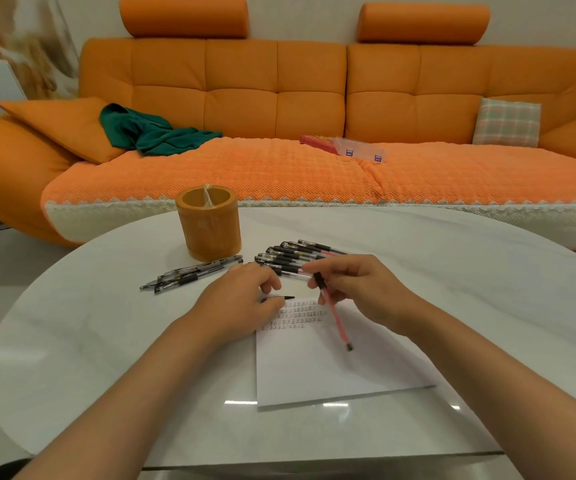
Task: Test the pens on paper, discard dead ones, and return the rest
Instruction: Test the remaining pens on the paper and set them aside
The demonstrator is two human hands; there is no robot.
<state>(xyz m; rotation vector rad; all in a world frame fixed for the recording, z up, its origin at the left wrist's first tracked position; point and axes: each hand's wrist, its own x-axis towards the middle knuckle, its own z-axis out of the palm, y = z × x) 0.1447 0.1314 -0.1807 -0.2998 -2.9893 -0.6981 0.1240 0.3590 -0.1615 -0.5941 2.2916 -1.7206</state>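
Observation:
My right hand [359,289] pinches a red pen [335,317] near its black grip, holding it above the paper with its far end pointing toward me. My left hand [241,299] holds a black pen cap [279,298] at the paper's top left corner. The white paper [328,368] lies on the table with several rows of small test marks [293,315] near its top. A row of several pens [297,256] lies just beyond my hands. A second group of pens [193,271] lies to the left. An orange pen holder [208,223] stands behind them.
The white oval table [106,323] fills the foreground. Behind it stands an orange sofa [279,98] with a green cloth [151,131], a clear plastic case [359,148] and a plaid cushion [506,123].

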